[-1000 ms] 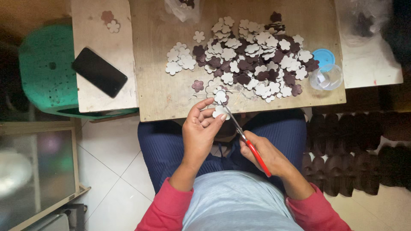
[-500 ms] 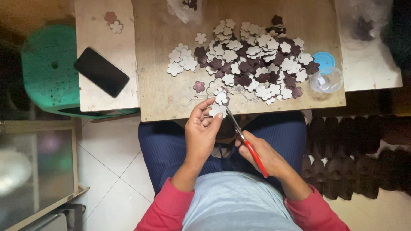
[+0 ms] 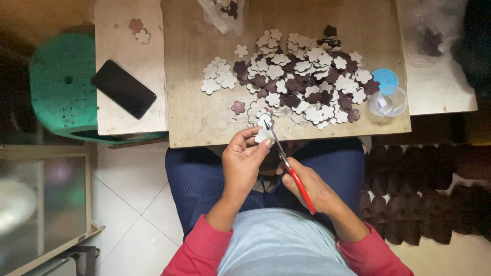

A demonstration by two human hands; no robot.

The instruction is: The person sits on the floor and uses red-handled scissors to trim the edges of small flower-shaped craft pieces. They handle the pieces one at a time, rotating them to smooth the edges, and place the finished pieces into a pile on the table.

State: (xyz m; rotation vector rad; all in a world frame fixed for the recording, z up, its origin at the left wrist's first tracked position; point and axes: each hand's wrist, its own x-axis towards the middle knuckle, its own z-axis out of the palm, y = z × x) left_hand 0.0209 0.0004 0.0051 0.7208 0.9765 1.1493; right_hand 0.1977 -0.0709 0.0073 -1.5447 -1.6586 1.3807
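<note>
My left hand [image 3: 243, 161] pinches a small white flower-shaped cutout [image 3: 263, 135] just below the front edge of a wooden board [image 3: 204, 97]. My right hand [image 3: 312, 189] grips red-handled scissors [image 3: 289, 166], whose blades point up and left and meet the cutout. On the board lies a spread heap of white and dark maroon flower cutouts [image 3: 302, 82], with a smaller white cluster [image 3: 217, 79] to its left and one maroon flower [image 3: 238, 107] lying apart.
A black phone [image 3: 124, 88] lies on a pale board [image 3: 123, 36] at the left, over a green plastic stool [image 3: 59, 87]. A clear cup with a blue lid [image 3: 388, 94] stands at the right edge. Plastic bags [image 3: 225, 10] sit at the far edge. Dark shoe soles [image 3: 424, 189] line the right floor.
Both hands stay in the same place over my lap; the scissors and the cutout have shifted only slightly between the frames.
</note>
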